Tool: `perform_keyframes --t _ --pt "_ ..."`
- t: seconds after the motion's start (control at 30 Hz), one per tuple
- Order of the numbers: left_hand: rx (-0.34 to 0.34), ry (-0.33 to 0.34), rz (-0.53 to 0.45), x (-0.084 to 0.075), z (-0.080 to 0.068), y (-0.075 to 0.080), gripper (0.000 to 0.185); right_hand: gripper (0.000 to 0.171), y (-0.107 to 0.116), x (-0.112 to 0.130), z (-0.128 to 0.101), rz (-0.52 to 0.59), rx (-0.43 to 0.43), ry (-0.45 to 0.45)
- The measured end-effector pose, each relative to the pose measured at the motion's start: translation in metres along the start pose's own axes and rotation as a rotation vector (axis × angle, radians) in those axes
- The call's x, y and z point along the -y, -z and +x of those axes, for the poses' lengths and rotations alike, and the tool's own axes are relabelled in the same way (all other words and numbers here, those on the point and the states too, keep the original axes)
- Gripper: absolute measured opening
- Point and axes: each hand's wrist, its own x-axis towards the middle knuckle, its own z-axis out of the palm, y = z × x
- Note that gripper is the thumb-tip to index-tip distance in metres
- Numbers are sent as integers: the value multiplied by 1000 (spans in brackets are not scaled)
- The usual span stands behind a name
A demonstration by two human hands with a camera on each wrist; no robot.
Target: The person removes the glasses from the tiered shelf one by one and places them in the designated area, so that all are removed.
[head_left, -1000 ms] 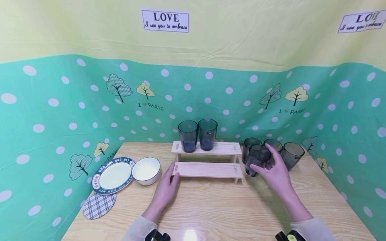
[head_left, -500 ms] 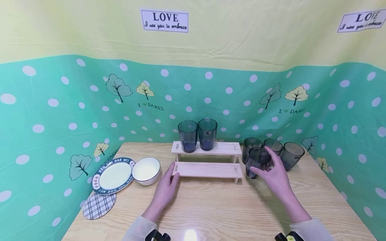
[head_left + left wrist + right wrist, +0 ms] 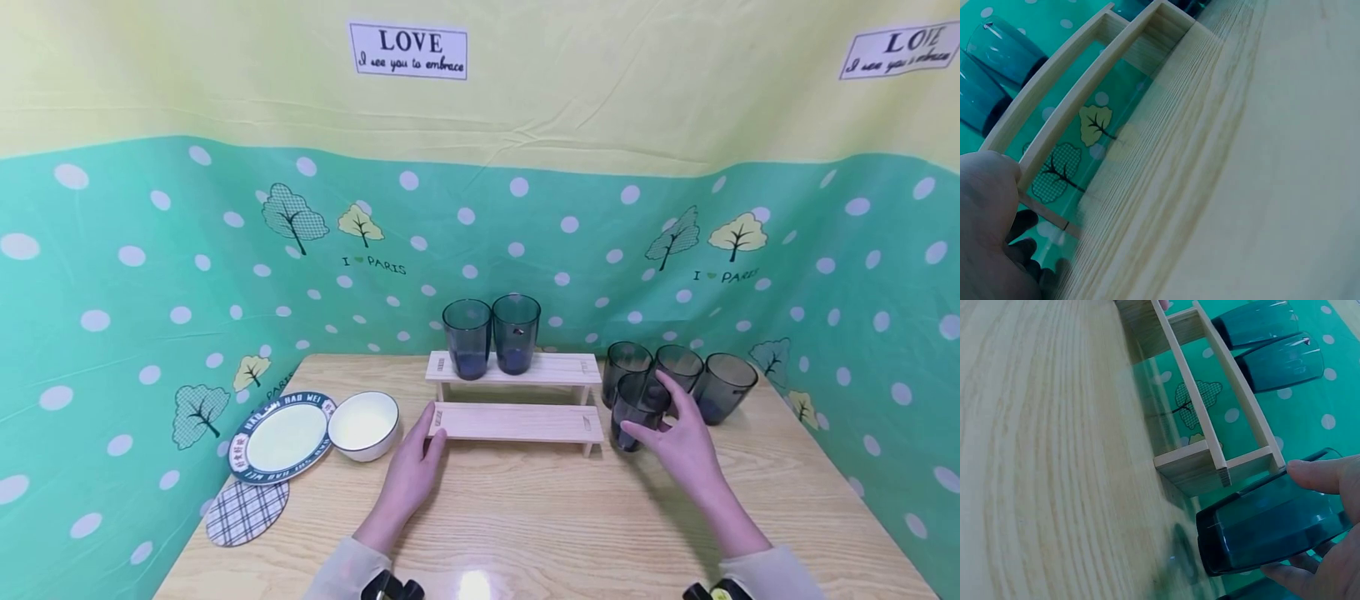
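Note:
A two-step wooden rack (image 3: 517, 422) stands mid-table. My left hand (image 3: 408, 475) grips the left end of its lower step; the left wrist view shows the thumb (image 3: 991, 175) at the board's edge and the fingers curled beside the leg. To the right of the rack, my right hand (image 3: 688, 454) holds a dark tinted drinking glass (image 3: 633, 412) between thumb and fingers. That glass (image 3: 1266, 519) is upright, close over the table. Two matching glasses (image 3: 468, 337) stand side by side on the upper step, toward its left.
Behind the held glass, three more tinted glasses (image 3: 725, 387) stand on the table (image 3: 540, 517). On the left are a white bowl (image 3: 363, 425), a blue-rimmed plate (image 3: 288, 437) and a checked round coaster (image 3: 247, 512). A green dotted cloth (image 3: 570, 250) surrounds the table.
My right hand has brought the held glass slightly down and toward me, a little away from the glasses behind it. The left hand and the rack have stayed in place.

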Motion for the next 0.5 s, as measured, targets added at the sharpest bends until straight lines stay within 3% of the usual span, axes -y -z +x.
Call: perform_keyframes --t 0.5 --pt "5 -4 -4 1 1 1 65 109 -6 -8 -1 -19 7 2"
